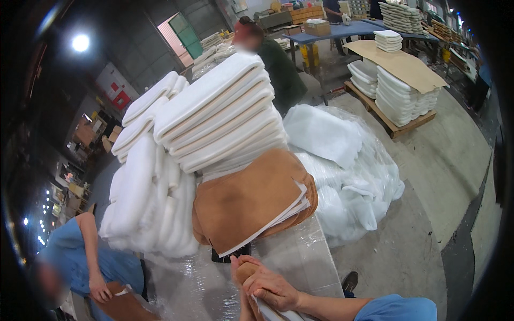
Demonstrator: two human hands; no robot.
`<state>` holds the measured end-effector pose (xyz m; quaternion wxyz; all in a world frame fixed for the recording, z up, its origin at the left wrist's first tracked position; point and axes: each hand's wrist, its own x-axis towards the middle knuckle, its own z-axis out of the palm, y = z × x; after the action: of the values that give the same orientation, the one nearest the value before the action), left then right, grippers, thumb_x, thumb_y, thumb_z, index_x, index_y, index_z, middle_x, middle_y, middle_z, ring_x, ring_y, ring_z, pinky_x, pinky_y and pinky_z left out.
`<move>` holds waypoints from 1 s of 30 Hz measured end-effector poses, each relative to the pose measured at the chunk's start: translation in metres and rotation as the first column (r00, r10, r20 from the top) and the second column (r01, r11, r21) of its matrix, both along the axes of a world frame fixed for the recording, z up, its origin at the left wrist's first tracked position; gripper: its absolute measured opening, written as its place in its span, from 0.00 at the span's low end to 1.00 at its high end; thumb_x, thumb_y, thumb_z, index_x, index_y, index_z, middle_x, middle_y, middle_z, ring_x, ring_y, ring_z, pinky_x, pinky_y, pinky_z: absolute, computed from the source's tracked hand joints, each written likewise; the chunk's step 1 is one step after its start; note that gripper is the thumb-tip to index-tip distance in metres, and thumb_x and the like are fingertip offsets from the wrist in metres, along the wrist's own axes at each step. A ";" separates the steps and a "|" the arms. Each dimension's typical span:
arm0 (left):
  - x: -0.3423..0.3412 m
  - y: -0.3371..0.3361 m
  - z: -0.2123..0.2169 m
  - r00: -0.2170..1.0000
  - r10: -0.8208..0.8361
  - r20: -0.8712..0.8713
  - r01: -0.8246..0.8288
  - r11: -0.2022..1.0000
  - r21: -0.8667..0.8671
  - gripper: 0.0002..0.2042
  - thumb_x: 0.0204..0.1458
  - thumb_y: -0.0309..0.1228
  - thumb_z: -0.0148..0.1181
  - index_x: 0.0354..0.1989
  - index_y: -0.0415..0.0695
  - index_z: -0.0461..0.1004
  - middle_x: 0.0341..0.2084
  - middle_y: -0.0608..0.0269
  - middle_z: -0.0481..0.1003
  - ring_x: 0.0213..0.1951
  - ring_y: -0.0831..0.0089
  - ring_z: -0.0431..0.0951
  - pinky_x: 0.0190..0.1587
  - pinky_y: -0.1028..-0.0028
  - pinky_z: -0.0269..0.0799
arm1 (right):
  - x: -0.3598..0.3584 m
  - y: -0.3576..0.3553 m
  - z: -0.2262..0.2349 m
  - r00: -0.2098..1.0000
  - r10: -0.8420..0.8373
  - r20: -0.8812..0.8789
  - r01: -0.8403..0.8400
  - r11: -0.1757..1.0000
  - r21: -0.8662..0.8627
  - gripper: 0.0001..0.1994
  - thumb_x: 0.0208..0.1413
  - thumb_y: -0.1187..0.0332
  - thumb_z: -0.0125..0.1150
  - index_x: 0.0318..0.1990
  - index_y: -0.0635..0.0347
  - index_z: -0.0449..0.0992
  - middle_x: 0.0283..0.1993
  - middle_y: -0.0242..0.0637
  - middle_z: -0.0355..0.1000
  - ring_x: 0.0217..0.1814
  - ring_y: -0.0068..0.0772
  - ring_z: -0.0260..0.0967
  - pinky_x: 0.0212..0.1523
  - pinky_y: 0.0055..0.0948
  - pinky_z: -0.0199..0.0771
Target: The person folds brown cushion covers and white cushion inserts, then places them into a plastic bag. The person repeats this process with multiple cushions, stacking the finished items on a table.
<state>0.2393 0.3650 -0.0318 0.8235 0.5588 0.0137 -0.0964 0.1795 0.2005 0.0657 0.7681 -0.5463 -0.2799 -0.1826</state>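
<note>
Holding brown piece (pixel 246 272), between both hands (pixel 274 285)

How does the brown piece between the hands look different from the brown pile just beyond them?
The brown piece is held narrow and bunched between the left hand and right hand, while the brown pile lies spread out, unheld. The piece is mostly covered by fingers; the pile shows a broad brown face. Both are brown with some white showing.

You have a bright lamp (pixel 81 43) at ten o'clock, dark wall (pixel 205 18) and green door (pixel 186 36) at eleven, blue tabletop (pixel 365 28) at one, concrete floor (pixel 455 147) at three.
</note>
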 end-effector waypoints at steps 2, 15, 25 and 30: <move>0.007 -0.004 0.004 1.000 0.010 0.025 -0.010 1.000 0.018 0.35 0.73 0.57 0.35 0.31 0.39 0.78 0.29 0.54 0.79 0.34 0.66 0.77 0.41 0.67 0.73 | -0.002 -0.007 0.004 1.000 -0.002 0.004 0.002 1.000 0.000 0.15 0.75 0.61 0.49 0.35 0.58 0.75 0.41 0.32 0.76 0.46 0.40 0.71 0.72 0.53 0.55; -0.013 -0.015 0.053 0.956 -0.060 0.287 -0.022 0.962 0.273 0.28 0.72 0.48 0.37 0.30 0.40 0.76 0.26 0.58 0.76 0.29 0.66 0.74 0.36 0.67 0.68 | -0.016 -0.016 0.005 0.998 0.057 -0.038 -0.059 0.996 -0.062 0.14 0.71 0.58 0.54 0.34 0.52 0.78 0.40 0.32 0.80 0.38 0.32 0.72 0.47 0.36 0.62; -0.011 -0.007 0.094 0.883 -0.132 0.450 -0.032 0.940 0.340 0.30 0.71 0.48 0.37 0.24 0.39 0.74 0.22 0.55 0.74 0.26 0.59 0.72 0.32 0.64 0.66 | -0.008 -0.006 0.007 0.992 0.121 -0.037 -0.123 0.988 -0.090 0.14 0.69 0.57 0.58 0.32 0.51 0.79 0.39 0.30 0.81 0.35 0.33 0.66 0.43 0.34 0.60; -0.009 0.000 0.119 0.793 -0.334 0.509 0.040 0.863 0.503 0.32 0.71 0.48 0.34 0.24 0.39 0.77 0.25 0.57 0.78 0.26 0.58 0.76 0.32 0.63 0.70 | -0.011 -0.005 0.008 0.991 0.126 -0.054 -0.132 0.980 -0.146 0.14 0.68 0.56 0.59 0.32 0.51 0.78 0.40 0.30 0.80 0.35 0.35 0.66 0.46 0.35 0.62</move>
<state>0.2299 0.3654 0.0876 0.6139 0.7408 -0.2727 0.0012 0.1683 0.1952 0.0732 0.7413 -0.5868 -0.3105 -0.0988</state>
